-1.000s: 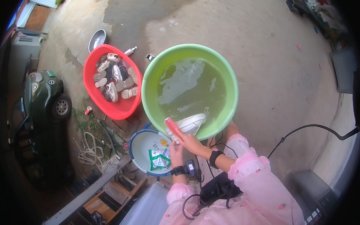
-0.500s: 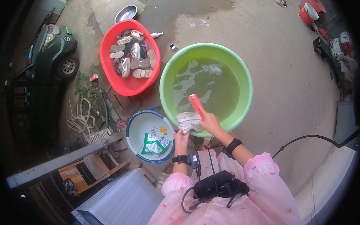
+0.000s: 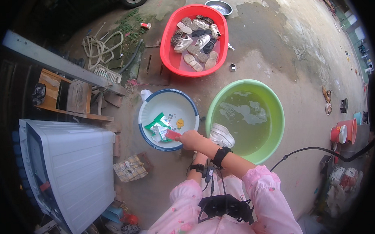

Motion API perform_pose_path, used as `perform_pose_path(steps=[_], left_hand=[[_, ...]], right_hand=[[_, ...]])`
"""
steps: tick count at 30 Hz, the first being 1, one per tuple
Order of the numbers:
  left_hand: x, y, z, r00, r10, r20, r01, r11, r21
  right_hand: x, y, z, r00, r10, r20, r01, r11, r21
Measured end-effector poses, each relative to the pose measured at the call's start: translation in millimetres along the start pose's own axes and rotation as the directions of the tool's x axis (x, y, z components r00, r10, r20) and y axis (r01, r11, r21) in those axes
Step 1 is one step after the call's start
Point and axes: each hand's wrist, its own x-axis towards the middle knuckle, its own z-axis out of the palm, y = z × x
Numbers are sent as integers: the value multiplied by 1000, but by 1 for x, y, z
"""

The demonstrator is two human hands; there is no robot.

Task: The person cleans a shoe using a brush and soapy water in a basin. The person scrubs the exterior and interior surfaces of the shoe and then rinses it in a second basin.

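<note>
Brush (image 3: 171,134) held in my right hand (image 3: 190,139) probably gets soap from the bag (image 3: 159,127); shoe (image 3: 221,135) needs scrubbing next. Left hand (image 3: 201,157), mostly hidden: can't tell.

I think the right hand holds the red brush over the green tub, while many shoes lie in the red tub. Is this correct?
Not quite: the place of the brush is wrong. In the head view, the right hand holds the red brush over the white, blue-rimmed basin. Many shoes do lie in the red tub.
</note>
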Motion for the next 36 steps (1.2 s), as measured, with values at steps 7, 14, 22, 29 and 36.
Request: perform_pose_path(steps=[7,14,22,29,36], left_hand=[[-38,27,65,997,-62,36,67,987,-147],[-26,17,47,996,-60,60,73,969,-236],[-27,7,52,994,-92,63,105,964,-245],[-24,10,56,997,-55,58,67,974,-218],[-18,0,48,998,-56,-18,51,978,-201]], right_hand=[[94,-14,82,1000,27,5,-26,986,-165],[142,-21,137,940,273,206,-240,956,-171],[163,17,200,924,359,134,-366,930,35],[159,13,188,900,409,148,-409,912,-33],[114,12,87,963,158,218,-224,918,327]])
